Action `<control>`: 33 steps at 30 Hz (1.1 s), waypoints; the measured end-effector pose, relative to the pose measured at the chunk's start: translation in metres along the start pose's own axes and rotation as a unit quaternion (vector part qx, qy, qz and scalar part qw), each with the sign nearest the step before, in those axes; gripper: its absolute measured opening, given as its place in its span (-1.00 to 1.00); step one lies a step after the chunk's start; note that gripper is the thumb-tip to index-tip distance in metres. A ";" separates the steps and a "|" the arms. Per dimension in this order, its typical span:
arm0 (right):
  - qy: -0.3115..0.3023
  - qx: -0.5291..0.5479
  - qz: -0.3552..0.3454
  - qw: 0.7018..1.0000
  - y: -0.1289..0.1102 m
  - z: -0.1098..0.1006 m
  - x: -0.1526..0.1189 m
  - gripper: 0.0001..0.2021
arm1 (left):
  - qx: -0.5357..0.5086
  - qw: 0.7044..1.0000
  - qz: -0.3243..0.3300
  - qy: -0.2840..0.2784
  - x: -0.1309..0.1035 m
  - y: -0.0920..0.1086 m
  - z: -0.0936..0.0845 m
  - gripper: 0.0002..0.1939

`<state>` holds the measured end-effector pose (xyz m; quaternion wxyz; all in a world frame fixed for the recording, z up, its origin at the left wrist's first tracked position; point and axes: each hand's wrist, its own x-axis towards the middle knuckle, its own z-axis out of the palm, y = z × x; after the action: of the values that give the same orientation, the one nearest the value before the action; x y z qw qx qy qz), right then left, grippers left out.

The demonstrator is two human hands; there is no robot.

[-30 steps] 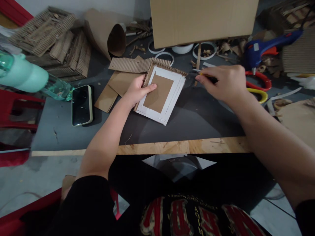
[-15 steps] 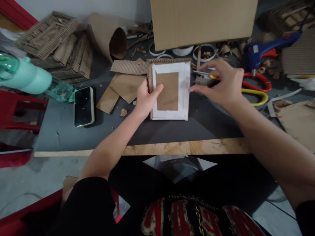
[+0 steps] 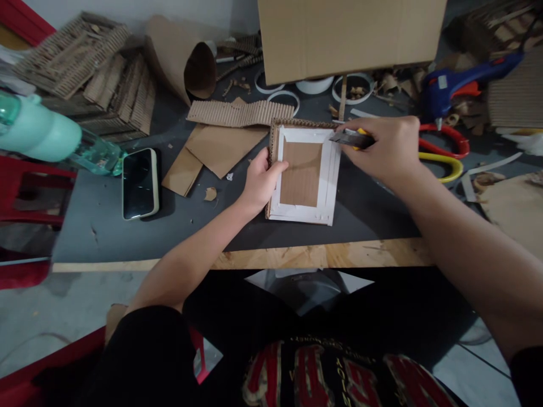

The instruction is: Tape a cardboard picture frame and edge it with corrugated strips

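Observation:
My left hand (image 3: 262,180) grips the left side of a cardboard frame (image 3: 330,181), its thumb on the front. White strips border the frame's brown middle, and corrugated edges show at its top and left. In my right hand (image 3: 384,148) is a utility knife (image 3: 353,138) with some yellow on it. Its metal end lies over the frame's upper right corner; whether it touches the strip I cannot tell. Behind the frame lie a corrugated strip (image 3: 237,114) and flat cardboard pieces (image 3: 231,148).
A phone (image 3: 139,183) and a green bottle (image 3: 46,129) stand at the left, near stacked corrugated frames (image 3: 123,96). Blue glue gun (image 3: 449,90), red-handled scissors (image 3: 456,141) and a yellow handle (image 3: 449,168) lie right. A large cardboard sheet (image 3: 348,39) is behind, with tape rings (image 3: 285,97).
My left hand and the frame have moved right and slightly nearer to me. The knife in my right hand has come over the frame's upper right corner.

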<state>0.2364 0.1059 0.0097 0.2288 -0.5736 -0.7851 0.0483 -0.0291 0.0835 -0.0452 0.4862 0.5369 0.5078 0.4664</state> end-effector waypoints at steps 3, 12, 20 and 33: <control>-0.007 -0.018 0.006 1.000 -0.001 0.001 -0.001 -0.58 | 0.006 1.000 0.008 -0.005 0.000 0.000 0.000 -0.76; -0.016 -0.040 0.024 0.999 -0.001 0.002 0.000 -0.63 | -0.001 1.000 0.009 0.015 0.001 0.000 0.001 -0.76; -0.015 -0.062 0.020 0.998 0.007 0.010 0.003 -0.64 | -0.004 1.000 0.020 0.012 0.000 -0.001 0.001 -0.74; -0.054 -0.078 0.040 0.995 0.003 0.007 0.002 -0.56 | -0.002 1.000 0.017 0.002 -0.001 0.003 0.000 -0.71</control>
<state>0.2352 0.1101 0.0031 0.1386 -0.6169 -0.7743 0.0265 -0.0293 0.0828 -0.0427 0.4778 0.5438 0.4987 0.4768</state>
